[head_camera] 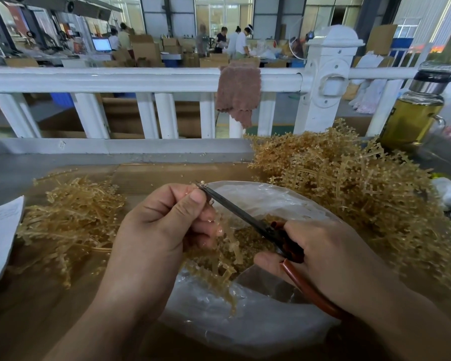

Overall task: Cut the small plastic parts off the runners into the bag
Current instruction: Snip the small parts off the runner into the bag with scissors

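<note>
cardboard [167, 173] covers the bench before a white railing [115, 76], with a factory floor beyond. at centre frame the left hand [164, 230] curls round a runner [219, 259], thumb and forefinger pinching its top branch. the rest dangles below the fingers, over the open bag [232, 324]. the right hand [323, 254] grips red-handled scissors [240, 217], blade tips right at that pinched branch. the runner looks light, thin and springy, likely to flick, so it is best held close beside the cut. uncut runners [349, 183] heap at right, seemingly stripped runners [71, 217] at left.
</note>
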The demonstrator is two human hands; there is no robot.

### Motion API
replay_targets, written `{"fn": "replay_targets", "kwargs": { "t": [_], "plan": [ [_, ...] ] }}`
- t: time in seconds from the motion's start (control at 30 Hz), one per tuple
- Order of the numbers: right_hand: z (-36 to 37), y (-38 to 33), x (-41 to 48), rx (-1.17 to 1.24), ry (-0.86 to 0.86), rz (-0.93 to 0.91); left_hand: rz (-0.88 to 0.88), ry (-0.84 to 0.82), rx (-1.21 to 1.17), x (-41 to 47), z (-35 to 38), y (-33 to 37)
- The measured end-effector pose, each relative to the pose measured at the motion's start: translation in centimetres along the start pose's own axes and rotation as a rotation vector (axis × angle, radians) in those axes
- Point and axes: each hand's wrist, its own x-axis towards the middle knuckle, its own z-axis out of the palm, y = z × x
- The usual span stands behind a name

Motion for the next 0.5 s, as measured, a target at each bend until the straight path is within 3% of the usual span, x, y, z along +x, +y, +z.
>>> {"fn": "replay_targets", "kwargs": {
  "t": [0.5],
  "plan": [
    [0.36, -0.11, 0.16, 0.014, -0.001, -0.005, -0.002, -0.037, 0.002, -0.14, 0.15, -0.09]
  ]
}}
